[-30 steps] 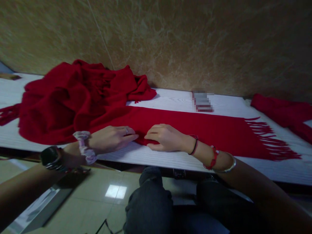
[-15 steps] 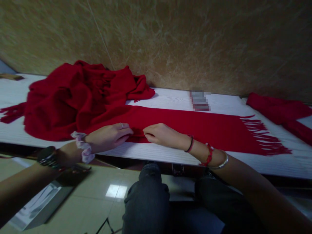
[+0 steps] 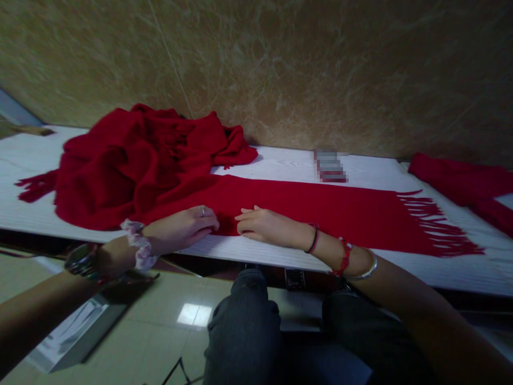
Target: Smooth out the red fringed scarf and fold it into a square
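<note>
The red scarf (image 3: pixel 320 214) lies lengthwise along a white tabletop (image 3: pixel 284 158), close to its near edge and in front of a marbled wall (image 3: pixel 280 69). Condition is mixed. The section from between the hands to the right-hand fringe (image 3: pixel 444 224) is laid out flat and appears largely smooth, with its far edge nearly straight; this part is judged done. The fringe strands are spread, some crossing or touching. Toward the left the cloth passes into a bunched heap (image 3: pixel 108 166), with deep folds and tassels visible within it; this part is judged not yet straightened. Whether the heap is one piece or several cannot be determined. Overall, the work is assessed as partly complete. The left hand (image 3: pixel 186 229) rests at the near edge of the cloth, fingers curled inward; whether it pinches the fabric cannot be told. The right hand (image 3: pixel 266 227) lies palm down just beside it, on the same edge, fingers slightly bent and a little apart; a grip is likewise not confirmed. The hands do not touch. A small blurred item (image 3: pixel 331 166) sits beyond the flat section, near the wall. Separate red fabric (image 3: pixel 460 179) lies folded at the far right, apart from the fringe.
</note>
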`<state>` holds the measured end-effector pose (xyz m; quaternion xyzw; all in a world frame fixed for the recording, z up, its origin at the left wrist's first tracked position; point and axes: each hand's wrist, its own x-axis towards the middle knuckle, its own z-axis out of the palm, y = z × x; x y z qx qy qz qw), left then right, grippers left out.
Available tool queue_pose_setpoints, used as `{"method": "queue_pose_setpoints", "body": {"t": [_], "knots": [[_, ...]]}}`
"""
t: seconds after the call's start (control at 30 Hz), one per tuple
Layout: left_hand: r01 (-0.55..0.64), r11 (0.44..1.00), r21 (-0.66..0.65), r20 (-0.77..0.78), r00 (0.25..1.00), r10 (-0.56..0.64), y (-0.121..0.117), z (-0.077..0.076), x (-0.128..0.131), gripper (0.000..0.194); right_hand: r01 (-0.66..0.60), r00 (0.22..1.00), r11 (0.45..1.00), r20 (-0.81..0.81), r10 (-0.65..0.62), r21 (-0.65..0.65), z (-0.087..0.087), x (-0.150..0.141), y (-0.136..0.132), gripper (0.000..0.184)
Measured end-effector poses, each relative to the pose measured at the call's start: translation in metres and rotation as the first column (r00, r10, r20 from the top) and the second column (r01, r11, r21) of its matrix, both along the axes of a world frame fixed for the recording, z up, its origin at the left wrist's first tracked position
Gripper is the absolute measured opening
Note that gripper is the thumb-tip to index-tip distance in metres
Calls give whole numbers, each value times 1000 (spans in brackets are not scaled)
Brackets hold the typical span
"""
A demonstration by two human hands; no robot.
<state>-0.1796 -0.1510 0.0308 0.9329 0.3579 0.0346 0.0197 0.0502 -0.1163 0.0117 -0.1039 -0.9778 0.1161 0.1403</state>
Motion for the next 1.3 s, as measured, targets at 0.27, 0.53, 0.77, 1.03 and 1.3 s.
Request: {"method": "queue_pose_setpoints", "body": {"t": [0.27,0.53,0.77,1.03,1.3], "knots": [[89,990,109,-54,995,-83,-4,8,1,35,14,1000,1000,-19,-14,1,-3,2,0,17],[-1,999,-50,39,999,3,-6,0,-5,32,22,1000,1000,5,-22,-18,1,3,1,16],[-209,976,-59,-22,978,209,4,-1,11,37,-15,995,996,94,23,-84,1,11,0,24],[-480,877,14,-159,865,476,2,-31,14,51,-15,979,1000,204,18,-13,-1,24,-9,46],[-567,819,-85,-300,799,522,1,-19,14,60,49,968,994,250,-23,-97,11,39,-15,49]]}}
